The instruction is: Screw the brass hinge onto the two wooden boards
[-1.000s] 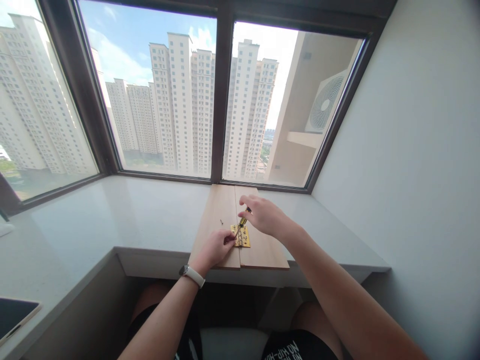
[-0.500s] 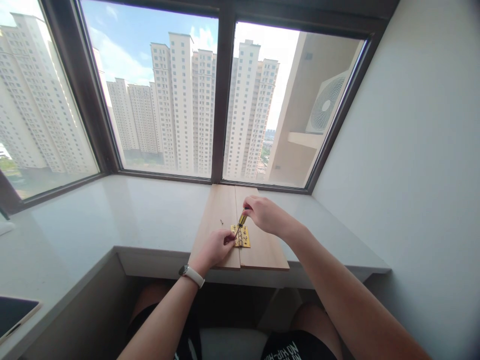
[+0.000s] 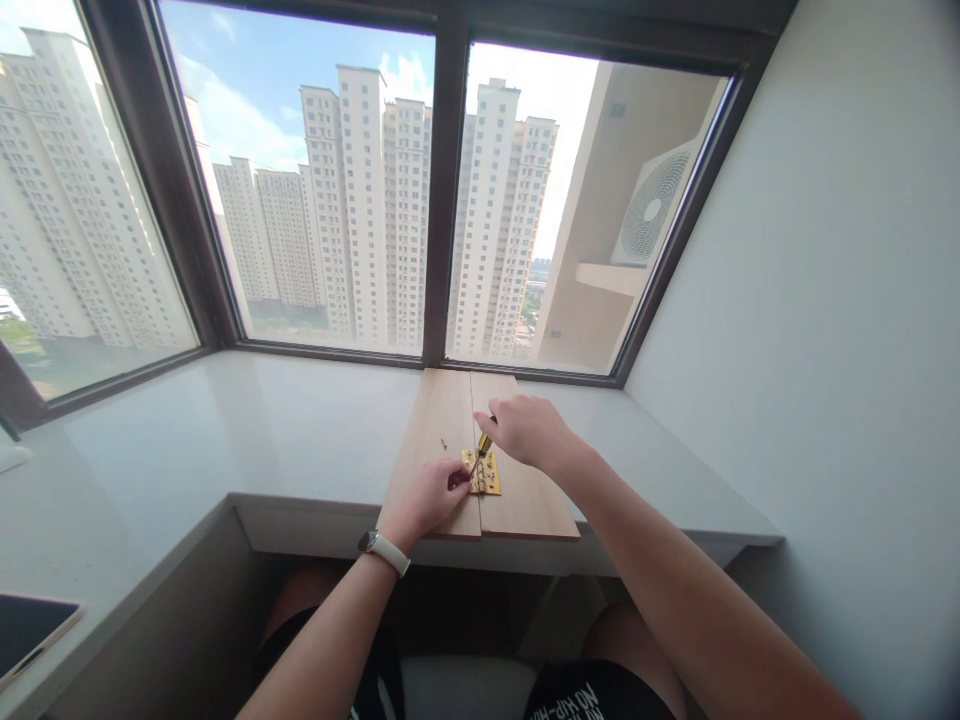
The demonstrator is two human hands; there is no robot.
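Observation:
A brass-coloured hinge [image 3: 492,484] lies across the seam between the left wooden board [image 3: 431,415] and the right wooden board [image 3: 529,508]. Several small screw heads or holes dot its leaves. My right hand [image 3: 531,430] is closed around the yellow-and-black handle of a screwdriver [image 3: 485,441], whose shaft slants down to the hinge's left leaf. Close to the screwdriver's tip, my left hand [image 3: 433,492] pinches at the hinge's left edge. Whatever its fingertips hold is hidden. One loose screw [image 3: 444,444] rests on the left board.
Both boards lie on a white ledge [image 3: 315,430] below the dark window frame [image 3: 442,200] and overhang its front edge. A white wall [image 3: 825,300] rises on the right. A dark flat device [image 3: 34,630] sits at the lower left.
My right hand has turned on the screwdriver handle, its thumb and fingers shifting slightly left. The left hand, hinge and boards stay nearly where they were.

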